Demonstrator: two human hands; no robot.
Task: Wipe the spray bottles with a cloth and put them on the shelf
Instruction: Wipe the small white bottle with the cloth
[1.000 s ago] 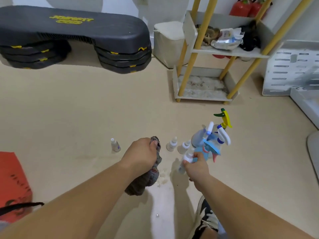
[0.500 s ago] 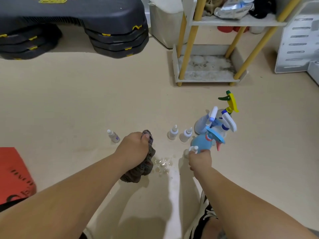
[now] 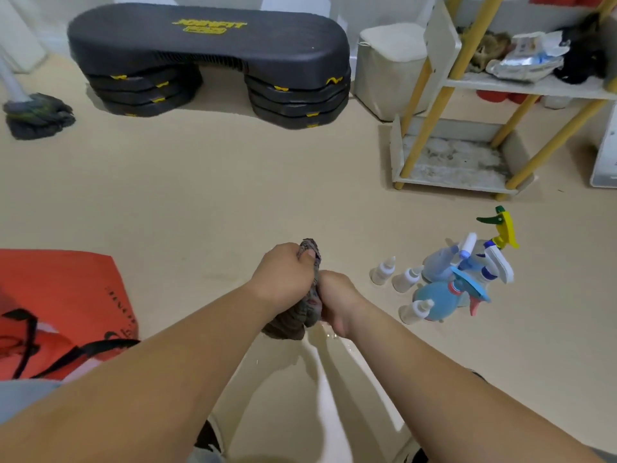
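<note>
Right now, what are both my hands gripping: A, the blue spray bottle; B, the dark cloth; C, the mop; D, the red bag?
B: the left hand and the right hand both grip the dark cloth bunched between them.

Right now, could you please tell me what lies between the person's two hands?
In the head view, the grey cloth lies between them, bunched up. The left hand and the right hand both grip it, pressed close on either side.
</note>
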